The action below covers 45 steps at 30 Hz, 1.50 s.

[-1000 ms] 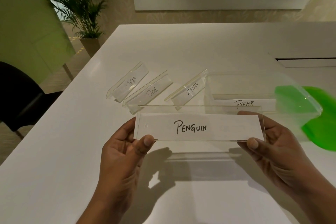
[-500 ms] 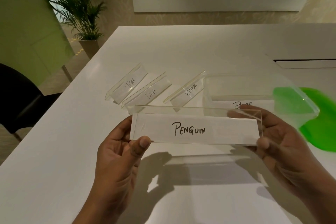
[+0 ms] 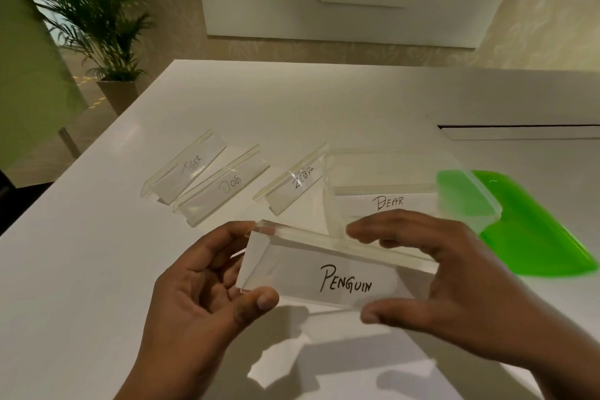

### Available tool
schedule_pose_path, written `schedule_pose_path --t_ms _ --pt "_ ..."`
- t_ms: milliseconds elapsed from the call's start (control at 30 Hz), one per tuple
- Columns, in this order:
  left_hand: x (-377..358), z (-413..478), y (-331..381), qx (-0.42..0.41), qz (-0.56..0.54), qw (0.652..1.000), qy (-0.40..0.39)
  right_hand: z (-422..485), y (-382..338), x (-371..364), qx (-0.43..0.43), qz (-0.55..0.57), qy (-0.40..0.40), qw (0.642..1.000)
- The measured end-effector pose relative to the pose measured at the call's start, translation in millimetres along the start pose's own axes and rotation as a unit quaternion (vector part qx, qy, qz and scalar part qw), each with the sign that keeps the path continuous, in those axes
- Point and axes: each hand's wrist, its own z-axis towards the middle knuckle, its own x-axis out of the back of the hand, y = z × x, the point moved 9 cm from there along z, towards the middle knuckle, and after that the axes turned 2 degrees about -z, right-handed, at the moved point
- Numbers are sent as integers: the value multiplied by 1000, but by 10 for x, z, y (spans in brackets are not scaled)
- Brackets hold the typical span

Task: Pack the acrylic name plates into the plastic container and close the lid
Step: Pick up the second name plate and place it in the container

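Observation:
I hold the clear acrylic name plate marked PENGUIN above the table, tilted so its left end is higher. My left hand pinches its left end and my right hand grips its right end, fingers over the top edge and thumb underneath. Just behind stands the clear plastic container with the BEAR plate inside. The green lid lies to the container's right. Plates marked TIGER, DOG and ZEBRA lie on the table left of the container.
The white table runs out to a left edge with a dark chair beyond it. A potted palm stands on the floor at the far left. A slot is cut in the tabletop at the far right.
The PENGUIN plate has tilted and turned, its left end now raised. My right hand has shifted from the plate's end to gripping over its top edge. The view has moved closer.

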Motion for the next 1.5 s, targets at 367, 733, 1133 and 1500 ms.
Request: schedule_pose_path --t_ms 367,733,1133,1500 --pt "-113 70 122 -46 4 997 -57 75 -54 47 18 -89 -51 995" --pt "488 273 -694 71 510 857 -37 664 381 676 -8 -202 -9 979" --pt "493 234 -877 35 654 752 -76 808 1448 417 -134 -278 -112 945" --pt "508 241 -897 38 658 748 -72 830 1661 80 -142 -323 -199 914"
